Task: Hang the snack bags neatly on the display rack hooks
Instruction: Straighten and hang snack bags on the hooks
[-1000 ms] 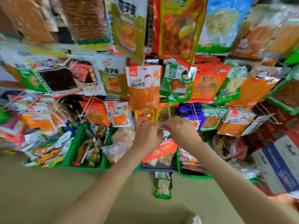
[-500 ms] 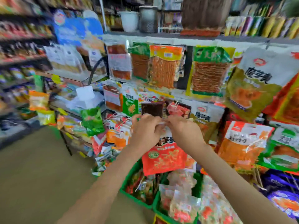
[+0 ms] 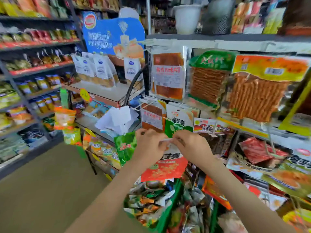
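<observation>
A red and white snack bag [image 3: 165, 167] hangs from both my hands in front of the display rack [image 3: 249, 126]. My left hand [image 3: 149, 145] pinches its top left edge and my right hand [image 3: 190, 145] pinches its top right edge. Just behind my hands hang a green and white bag [image 3: 178, 122] and a brown bag [image 3: 152, 117] on white hooks. Larger bags of orange strips [image 3: 208, 78] hang on the row above. The hole at the top of the held bag is hidden by my fingers.
Green bins [image 3: 170, 214] full of loose small snack packs stand below my arms. A side stand with white pouches [image 3: 99, 69] and a blue sign [image 3: 112, 34] is at centre left. Shelves [image 3: 33, 68] line the left aisle, with brown floor [image 3: 42, 190] between.
The view has swung up and left from the lower hooks and bins to the upper left end of the rack. Both hands keep holding the red bag's top edge.
</observation>
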The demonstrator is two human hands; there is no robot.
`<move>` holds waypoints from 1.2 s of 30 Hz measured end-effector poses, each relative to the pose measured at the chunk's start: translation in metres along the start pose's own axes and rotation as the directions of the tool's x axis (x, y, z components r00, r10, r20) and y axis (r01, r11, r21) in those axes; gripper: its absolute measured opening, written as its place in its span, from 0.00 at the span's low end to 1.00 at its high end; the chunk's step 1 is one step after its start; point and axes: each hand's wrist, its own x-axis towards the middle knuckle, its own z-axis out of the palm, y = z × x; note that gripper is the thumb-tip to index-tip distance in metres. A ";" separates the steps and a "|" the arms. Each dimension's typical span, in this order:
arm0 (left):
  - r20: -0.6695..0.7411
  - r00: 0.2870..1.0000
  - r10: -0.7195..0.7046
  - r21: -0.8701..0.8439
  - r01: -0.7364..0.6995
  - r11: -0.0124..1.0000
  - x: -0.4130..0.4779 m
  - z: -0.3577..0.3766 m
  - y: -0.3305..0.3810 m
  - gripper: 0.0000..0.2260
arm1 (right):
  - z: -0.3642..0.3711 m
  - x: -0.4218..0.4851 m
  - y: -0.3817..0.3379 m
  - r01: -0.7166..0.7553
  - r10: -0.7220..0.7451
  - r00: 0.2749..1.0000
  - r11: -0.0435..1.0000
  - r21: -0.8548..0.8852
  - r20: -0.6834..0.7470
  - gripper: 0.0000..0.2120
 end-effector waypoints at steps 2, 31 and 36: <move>0.032 0.999 0.028 0.000 -0.028 1.000 0.013 0.007 -0.032 0.11 | 0.023 0.019 -0.003 -0.042 0.041 0.998 0.999 0.019 0.038 0.12; 0.291 0.862 0.416 -0.213 -0.366 0.906 0.104 0.105 -0.082 0.09 | 0.036 -0.013 0.127 -0.845 0.844 0.521 0.531 0.061 -0.128 0.25; 0.205 0.919 0.338 -0.260 -0.282 0.924 0.109 0.111 -0.071 0.10 | 0.017 0.012 0.170 -0.797 0.798 0.603 0.603 0.036 -0.006 0.21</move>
